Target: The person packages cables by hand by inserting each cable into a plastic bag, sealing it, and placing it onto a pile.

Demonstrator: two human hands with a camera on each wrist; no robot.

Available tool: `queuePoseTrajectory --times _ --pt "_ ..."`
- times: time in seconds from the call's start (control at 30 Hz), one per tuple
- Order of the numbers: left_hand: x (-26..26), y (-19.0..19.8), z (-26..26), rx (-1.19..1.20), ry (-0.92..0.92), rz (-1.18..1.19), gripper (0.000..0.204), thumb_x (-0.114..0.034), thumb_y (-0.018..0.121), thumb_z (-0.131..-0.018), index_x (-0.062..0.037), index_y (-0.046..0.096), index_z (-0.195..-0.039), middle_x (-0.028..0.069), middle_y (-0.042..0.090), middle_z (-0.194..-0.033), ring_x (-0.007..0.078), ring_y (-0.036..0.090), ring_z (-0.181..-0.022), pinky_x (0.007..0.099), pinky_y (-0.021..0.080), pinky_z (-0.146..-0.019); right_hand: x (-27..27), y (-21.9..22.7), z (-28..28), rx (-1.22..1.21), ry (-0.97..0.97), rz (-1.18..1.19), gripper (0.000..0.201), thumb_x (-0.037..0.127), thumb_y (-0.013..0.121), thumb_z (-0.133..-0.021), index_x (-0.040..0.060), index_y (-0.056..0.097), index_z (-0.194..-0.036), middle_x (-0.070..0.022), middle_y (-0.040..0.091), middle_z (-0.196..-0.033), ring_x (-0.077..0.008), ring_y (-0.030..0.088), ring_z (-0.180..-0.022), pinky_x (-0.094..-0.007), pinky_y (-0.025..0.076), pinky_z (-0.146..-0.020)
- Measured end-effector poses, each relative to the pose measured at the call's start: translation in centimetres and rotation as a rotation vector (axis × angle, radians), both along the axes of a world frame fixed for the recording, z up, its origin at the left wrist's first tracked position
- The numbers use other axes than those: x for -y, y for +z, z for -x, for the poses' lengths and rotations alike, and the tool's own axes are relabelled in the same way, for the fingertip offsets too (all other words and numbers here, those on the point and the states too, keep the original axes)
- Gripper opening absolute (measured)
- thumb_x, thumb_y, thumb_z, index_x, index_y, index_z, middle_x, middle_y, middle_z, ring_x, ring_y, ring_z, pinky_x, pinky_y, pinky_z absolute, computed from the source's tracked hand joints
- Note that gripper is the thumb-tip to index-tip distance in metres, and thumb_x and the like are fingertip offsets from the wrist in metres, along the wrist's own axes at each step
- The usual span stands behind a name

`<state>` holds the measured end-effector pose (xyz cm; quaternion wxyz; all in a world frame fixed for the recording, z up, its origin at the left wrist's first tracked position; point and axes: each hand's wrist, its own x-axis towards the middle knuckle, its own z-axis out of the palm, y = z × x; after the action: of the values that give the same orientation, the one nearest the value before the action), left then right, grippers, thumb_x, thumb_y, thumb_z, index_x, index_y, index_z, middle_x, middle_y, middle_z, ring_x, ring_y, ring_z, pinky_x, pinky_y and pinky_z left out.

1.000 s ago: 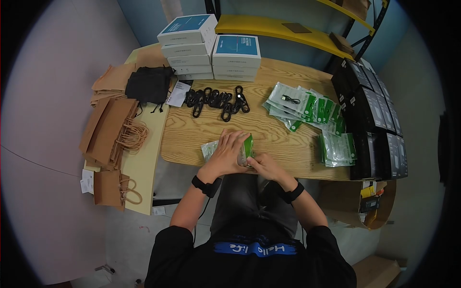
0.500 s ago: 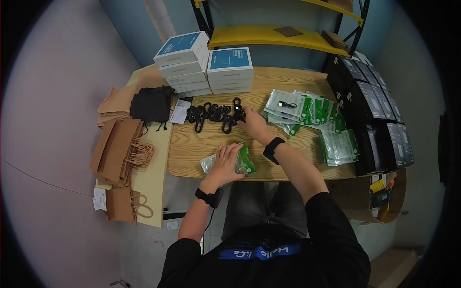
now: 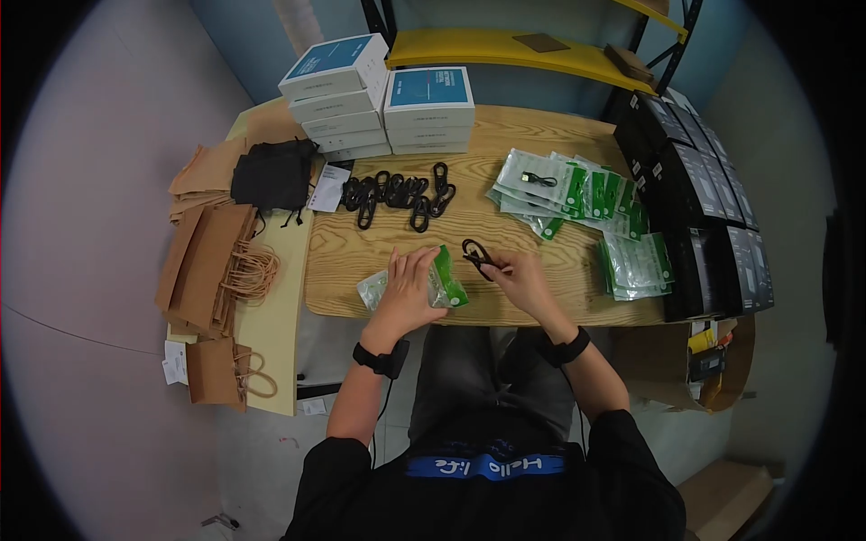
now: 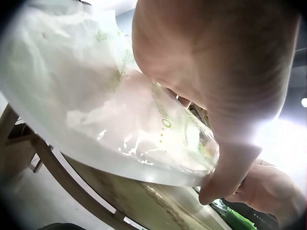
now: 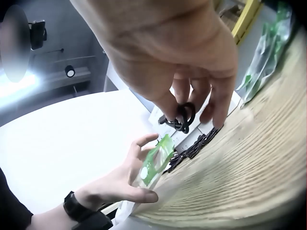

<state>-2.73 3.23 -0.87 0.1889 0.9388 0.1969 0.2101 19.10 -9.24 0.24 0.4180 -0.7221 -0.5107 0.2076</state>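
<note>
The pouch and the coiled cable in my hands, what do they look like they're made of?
Pouch: thin glossy plastic film, probably; clear front, green edge, crinkles and glints in the left hand. Coiled cable pinched by the right hand: black, matte, likely rubber or plastic sheath.

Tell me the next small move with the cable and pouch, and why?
Probably bring the coiled black cable, pinched in the right hand, to the green-topped pouch. The left hand holds that pouch at the table edge, and the cable hangs just beside its green end.

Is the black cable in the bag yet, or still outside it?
Outside. The right hand pinches the coiled black cable above the table, beside the green-topped bag that the left hand holds.
</note>
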Motion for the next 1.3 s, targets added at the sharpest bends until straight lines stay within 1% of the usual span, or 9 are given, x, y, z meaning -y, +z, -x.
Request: queuePoseTrajectory --times 0.17,0.37,0.6,0.7,0.77,0.9,1.1,1.17,1.3 --pt "0.6 -0.3 -0.6 -0.031 -0.004 -0.072 0.107 -0.028 0.088 -0.062 -0.0096 0.031 -0.15 0.0146 0.043 -0.143 0.0343 0.037 -0.138 0.0541 0.016 -0.126 1.2 0.9 0.6 -0.245 0.145 0.124 0.024 0.014 0.07 -0.095 -0.0008 0.072 -0.115 -0.0103 0.067 -0.073 -0.0141 0.065 -0.062 -0.0301 0.05 -0.053" --pt "0.9 -0.2 0.2 -0.002 0.06 -0.061 0.103 -0.025 0.087 -0.062 -0.0066 0.033 -0.147 0.0169 0.044 -0.143 0.0371 0.039 -0.135 0.0537 0.023 -0.121 0.3 0.8 0.9 -0.217 0.054 0.094 0.026 0.015 0.07 -0.096 -0.0025 0.07 -0.115 -0.0055 0.064 -0.067 -0.0097 0.056 -0.05 -0.0276 0.045 -0.049" --pt "0.5 -0.5 0.6 0.037 0.048 -0.066 0.101 -0.025 0.087 -0.064 -0.006 0.033 -0.147 0.0172 0.044 -0.144 0.038 0.039 -0.135 0.0519 0.027 -0.118 0.3 0.8 1.7 -0.166 0.121 0.114 0.028 0.013 0.073 -0.094 -0.0025 0.07 -0.116 -0.0056 0.064 -0.067 -0.0103 0.057 -0.053 -0.0278 0.046 -0.051" --pt "0.9 -0.2 0.5 0.031 0.045 -0.06 0.1 -0.024 0.088 -0.064 -0.0068 0.033 -0.147 0.0168 0.044 -0.143 0.0377 0.04 -0.134 0.0513 0.028 -0.116 -0.2 0.6 1.6 0.021 0.291 -0.112 0.028 0.012 0.074 -0.093 -0.0023 0.069 -0.116 -0.0059 0.065 -0.069 -0.0109 0.058 -0.055 -0.0279 0.046 -0.052" --pt "1.1 -0.3 0.3 0.056 0.011 -0.056 0.101 -0.024 0.088 -0.065 -0.0076 0.033 -0.147 0.0162 0.044 -0.143 0.0372 0.04 -0.133 0.0511 0.03 -0.115 -0.6 2.2 2.2 -0.163 0.265 0.095 0.028 0.011 0.075 -0.091 -0.0012 0.068 -0.115 -0.0074 0.068 -0.072 -0.0113 0.061 -0.06 -0.0281 0.048 -0.054" --pt "1.3 -0.3 0.3 0.078 -0.005 -0.05 0.101 -0.026 0.088 -0.066 -0.0105 0.032 -0.149 0.0165 0.042 -0.143 0.0379 0.04 -0.133 0.0528 0.03 -0.115 -2.7 -1.1 2.5 -0.489 0.191 -0.014 0.025 0.01 0.075 -0.091 0.0004 0.069 -0.113 -0.0079 0.069 -0.073 -0.0113 0.064 -0.065 -0.0284 0.049 -0.057" --pt "0.8 -0.6 0.7 0.029 0.067 -0.005 0.103 -0.029 0.09 -0.065 -0.0108 0.033 -0.149 0.0149 0.042 -0.145 0.0379 0.041 -0.131 0.05 0.033 -0.111 -2.9 -1.0 4.1 -0.169 0.189 -0.086 0.012 0.009 0.072 -0.093 -0.002 0.07 -0.097 -0.0081 0.07 -0.075 -0.0137 0.067 -0.069 -0.0314 0.052 -0.062" --pt "0.7 -0.4 0.8 0.02 0.063 0.009 0.103 -0.03 0.09 -0.064 -0.0118 0.034 -0.149 0.0146 0.042 -0.145 0.0378 0.042 -0.131 0.0499 0.032 -0.112 -3.2 -1.9 4.1 0.267 0.241 -0.146 0.013 0.01 0.069 -0.094 -0.0022 0.072 -0.097 -0.0092 0.073 -0.079 -0.0144 0.068 -0.07 -0.0308 0.052 -0.064" --pt "0.3 -0.8 0.9 0.07 0.037 0.013 0.103 -0.03 0.09 -0.065 -0.0118 0.034 -0.149 0.0152 0.041 -0.146 0.0378 0.041 -0.131 0.0498 0.032 -0.113 -4.9 -3.0 3.2 -0.101 0.428 -0.042 0.017 0.012 0.07 -0.092 -0.0001 0.074 -0.102 -0.0143 0.074 -0.083 -0.0248 0.073 -0.074 -0.034 0.056 -0.068"
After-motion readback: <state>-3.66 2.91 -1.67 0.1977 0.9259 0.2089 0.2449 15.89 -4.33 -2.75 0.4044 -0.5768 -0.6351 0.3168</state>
